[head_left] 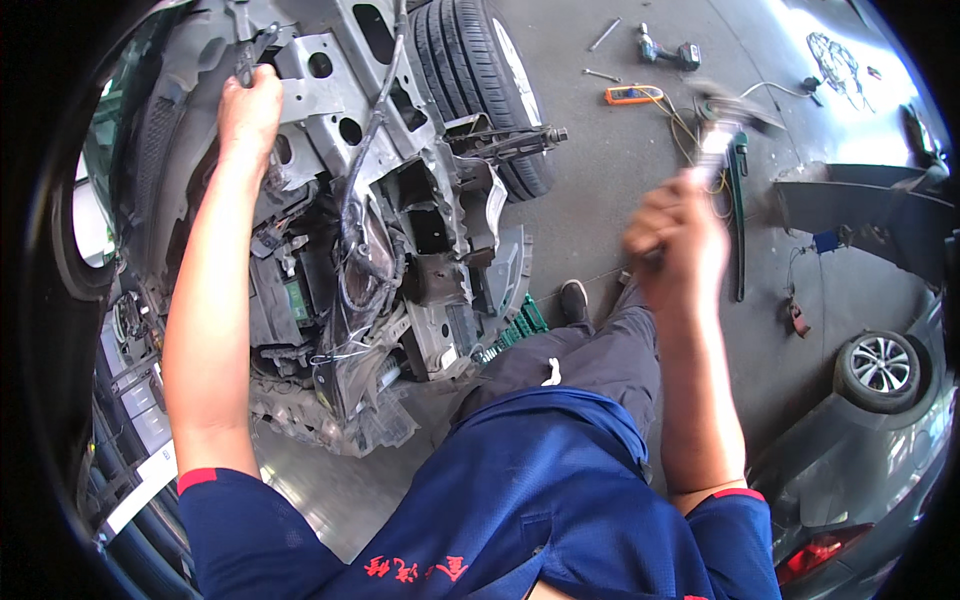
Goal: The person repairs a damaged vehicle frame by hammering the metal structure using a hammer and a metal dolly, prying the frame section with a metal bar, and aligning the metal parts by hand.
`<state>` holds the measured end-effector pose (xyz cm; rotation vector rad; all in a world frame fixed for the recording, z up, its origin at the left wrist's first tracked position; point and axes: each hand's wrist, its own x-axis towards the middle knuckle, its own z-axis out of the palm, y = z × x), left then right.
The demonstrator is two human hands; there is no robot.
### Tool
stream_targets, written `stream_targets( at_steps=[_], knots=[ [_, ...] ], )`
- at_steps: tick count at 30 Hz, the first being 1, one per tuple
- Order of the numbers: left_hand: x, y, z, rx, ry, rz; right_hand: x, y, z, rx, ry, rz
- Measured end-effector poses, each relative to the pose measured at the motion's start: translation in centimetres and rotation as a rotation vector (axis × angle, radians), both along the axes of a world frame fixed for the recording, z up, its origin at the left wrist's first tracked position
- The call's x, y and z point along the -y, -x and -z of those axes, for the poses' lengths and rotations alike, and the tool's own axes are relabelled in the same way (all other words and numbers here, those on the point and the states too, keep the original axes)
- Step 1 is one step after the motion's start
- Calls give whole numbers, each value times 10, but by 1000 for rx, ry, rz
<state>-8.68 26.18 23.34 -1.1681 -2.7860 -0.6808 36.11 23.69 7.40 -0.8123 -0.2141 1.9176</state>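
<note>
Bodywork of a stripped car (338, 100) fills the upper left, with a black-tyred wheel (462, 70) just to the right. The right hand (682, 235), blurred, is closed around a hammer (714, 145) at upper right; well apart from it, the left hand (250, 112) clenches a small dark metal tool (244, 66) over the bodywork.

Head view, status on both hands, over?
Left hand gripping dark tool over stripped car front. Right hand gripping motion-blurred hammer, clear of metalwork. Dark cable crosses metalwork.
</note>
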Motion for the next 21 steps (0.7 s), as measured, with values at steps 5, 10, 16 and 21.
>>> stream_targets(
  at_steps=[5, 10, 16, 21],
  knots=[
    [-6, 9, 4, -8, 27, -45, -12, 43, -36, 569, -138, 512],
    [7, 3, 4, -10, 27, -65, 95, 158, -46, 459, 228, -730],
    [1, -3, 2, -52, -42, -17, 5, -2, -2, 134, 62, -176],
    [-4, -1, 2, -12, 1, -45, -42, 2, -35, 382, -147, 584]
  ],
)
